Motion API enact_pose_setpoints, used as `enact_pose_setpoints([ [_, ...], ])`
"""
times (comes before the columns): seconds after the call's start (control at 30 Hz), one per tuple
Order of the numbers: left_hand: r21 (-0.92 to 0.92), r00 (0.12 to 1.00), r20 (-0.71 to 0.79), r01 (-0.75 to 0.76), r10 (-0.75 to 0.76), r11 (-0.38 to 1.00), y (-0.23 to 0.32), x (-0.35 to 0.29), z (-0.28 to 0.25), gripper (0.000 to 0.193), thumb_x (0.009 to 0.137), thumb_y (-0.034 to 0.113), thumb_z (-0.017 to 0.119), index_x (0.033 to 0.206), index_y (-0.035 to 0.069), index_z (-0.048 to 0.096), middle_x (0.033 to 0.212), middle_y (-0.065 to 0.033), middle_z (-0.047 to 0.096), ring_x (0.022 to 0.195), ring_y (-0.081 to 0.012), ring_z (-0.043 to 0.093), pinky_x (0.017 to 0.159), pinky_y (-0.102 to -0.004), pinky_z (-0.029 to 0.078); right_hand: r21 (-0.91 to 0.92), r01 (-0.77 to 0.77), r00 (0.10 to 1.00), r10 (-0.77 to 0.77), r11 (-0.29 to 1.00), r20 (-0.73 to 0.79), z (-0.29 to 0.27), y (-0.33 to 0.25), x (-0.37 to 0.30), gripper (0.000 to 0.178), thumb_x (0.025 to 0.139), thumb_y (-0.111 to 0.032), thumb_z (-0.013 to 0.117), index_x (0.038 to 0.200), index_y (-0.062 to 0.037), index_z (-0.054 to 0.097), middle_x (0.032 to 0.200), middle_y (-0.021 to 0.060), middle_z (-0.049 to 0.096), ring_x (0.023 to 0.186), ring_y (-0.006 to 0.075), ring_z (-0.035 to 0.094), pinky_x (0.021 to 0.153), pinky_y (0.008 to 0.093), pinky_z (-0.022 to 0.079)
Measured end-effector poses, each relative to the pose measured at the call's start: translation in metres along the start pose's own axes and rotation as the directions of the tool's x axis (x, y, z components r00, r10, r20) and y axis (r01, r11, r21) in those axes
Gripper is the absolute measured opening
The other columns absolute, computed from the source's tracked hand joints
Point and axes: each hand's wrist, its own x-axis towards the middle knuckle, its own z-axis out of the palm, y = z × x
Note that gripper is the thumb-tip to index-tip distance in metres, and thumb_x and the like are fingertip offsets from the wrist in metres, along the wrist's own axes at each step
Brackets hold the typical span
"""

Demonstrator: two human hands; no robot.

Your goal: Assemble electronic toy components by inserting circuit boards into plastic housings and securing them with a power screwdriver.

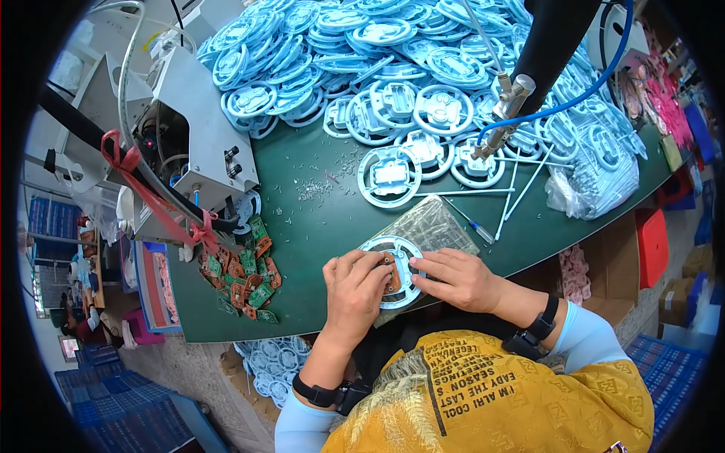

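A round light-blue plastic housing (393, 241) with a ring-shaped rim lies under both hands, on a tape-wrapped pad (436, 220) at the table's near edge. My left hand (353, 291) is closed at the housing's left side, fingertips pressing a brown circuit board (393, 278) against its inside. On the right side, my right hand (459, 281) grips the rim, thumb and fingers bent around it. The fingers cover part of the board and the rim. Beyond the pad's right edge lies a screwdriver (481, 231) with a clear bluish handle.
A big heap of similar housings (377, 34) fills the table's far side. Loose screws (321, 189) are scattered mid-table. Green and brown boards (257, 291) are piled left, beside a grey machine (200, 128). A metal driver fitting (504, 117) with a blue hose hangs upper right. White sticks (521, 198) lie near it.
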Motion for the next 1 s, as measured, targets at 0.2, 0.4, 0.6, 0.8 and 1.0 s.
enact_pose_setpoints([
  [0.2,0.034,0.997,0.021,-0.079,0.078,0.996,-0.002,0.000,-0.001,0.024,0.074,0.009,0.072,0.098,0.009,0.070,0.111,-0.0016,0.067,0.105,-0.0230,0.059,0.091,-0.0440,0.037,-0.004,0.004,1.000,-0.004,1.000,0.009,0.000,0.000,-0.001,0.027,0.079,-0.010,0.067,0.106,-0.0029,0.069,0.122,0.0167,0.065,0.107,0.0311,0.066,0.086,0.0410,0.055],
  [0.4,0.053,0.990,0.003,-0.140,0.140,0.989,0.000,-0.001,0.005,0.023,0.075,0.010,0.070,0.098,0.009,0.068,0.110,-0.0021,0.066,0.105,-0.0216,0.060,0.090,-0.0438,0.037,0.008,-0.001,1.000,0.001,1.000,0.007,-0.004,0.000,-0.003,0.027,0.079,-0.009,0.068,0.105,-0.0026,0.068,0.122,0.0171,0.065,0.107,0.0318,0.067,0.086,0.0405,0.056],
  [0.6,0.031,0.999,-0.035,-0.005,0.006,1.000,0.005,-0.002,0.007,0.027,0.072,0.006,0.076,0.098,0.009,0.069,0.112,-0.0061,0.065,0.110,-0.0300,0.057,0.093,-0.0441,0.041,-0.004,-0.004,1.000,0.005,1.000,0.013,-0.012,0.003,-0.008,0.035,0.079,-0.009,0.063,0.113,-0.0015,0.064,0.124,0.0175,0.063,0.109,0.0318,0.065,0.090,0.0399,0.054],
  [0.8,-0.022,1.000,0.007,0.007,-0.007,1.000,-0.002,-0.014,-0.001,0.035,0.072,0.007,0.077,0.105,0.008,0.067,0.122,-0.0119,0.060,0.120,-0.0342,0.052,0.098,-0.0497,0.038,-0.464,-0.362,0.927,0.365,0.808,-0.088,-0.079,0.055,-0.048,0.035,0.076,-0.003,0.063,0.110,-0.0001,0.063,0.110,0.0133,0.066,0.088,0.0278,0.064,0.074,0.0363,0.052],
  [1.0,-0.108,0.980,0.170,0.119,-0.099,0.987,0.001,-0.015,-0.018,0.042,0.072,0.010,0.080,0.112,0.011,0.068,0.137,-0.0158,0.050,0.134,-0.0409,0.041,0.105,-0.0579,0.031,-0.469,-0.173,0.937,0.291,0.866,0.193,-0.093,0.068,-0.049,0.028,0.077,-0.009,0.061,0.104,-0.0038,0.064,0.111,0.0092,0.062,0.086,0.0235,0.060,0.071,0.0344,0.050],
])
